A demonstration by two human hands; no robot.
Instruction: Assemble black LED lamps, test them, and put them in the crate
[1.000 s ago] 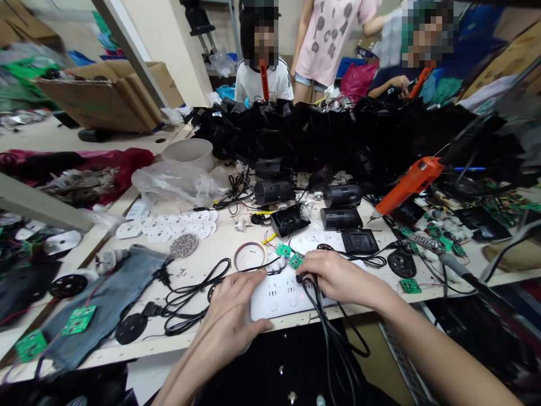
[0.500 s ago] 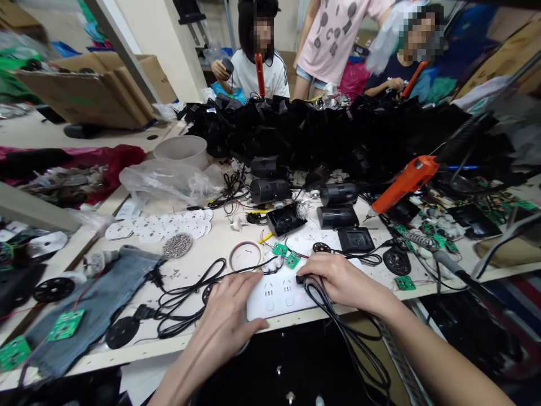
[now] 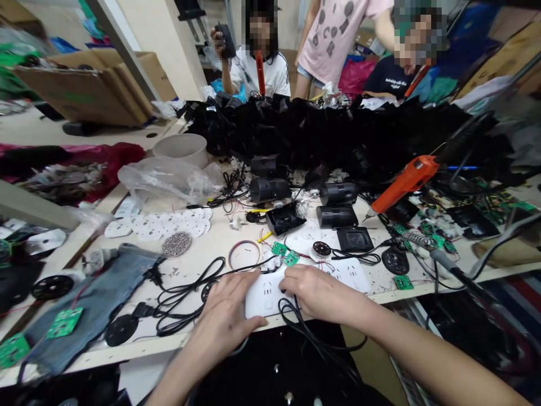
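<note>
1. On the pale, flat bench [image 3: 211, 248], right at its near edge, lies a strip [image 3: 353, 274]: smooth white plastic, long, with rounded corners and slotted sockets.
2. The left hand [image 3: 228, 301] rests at the strip's left end, thumb and fingers apart, fingertips by its far edge and thumb by its near one.
3. The right hand [image 3: 307, 290] is clamped on a small black plug [image 3: 284, 291] over the strip's middle; fingers cover most of it, so whether its pins sit in a socket cannot be told.
4. A glossy black cord [image 3: 301, 331] hangs from that hand in loose loops past the bench edge.
5. Just behind the right hand sit two square green boards [image 3: 291, 257], beaded with solder, and near them a round, perforated black speaker [image 3: 322, 249].
6. Left of the boards lies a thin tape ring [image 3: 230, 256]; farther left, a round heap of grainy metal screws [image 3: 176, 245], thin white plates [image 3: 158, 224] with holes, and creased denim [image 3: 101, 299].
7. Beyond the strip lie ribbed black half-cylinder shells [image 3: 337, 216]; right of them an orange driver [image 3: 406, 183] slants, tip down.
8. At the back stretches a jagged black heap [image 3: 296, 129]; left of it stand a matte white tub [image 3: 181, 148] and crumpled clear film [image 3: 164, 183].
</note>
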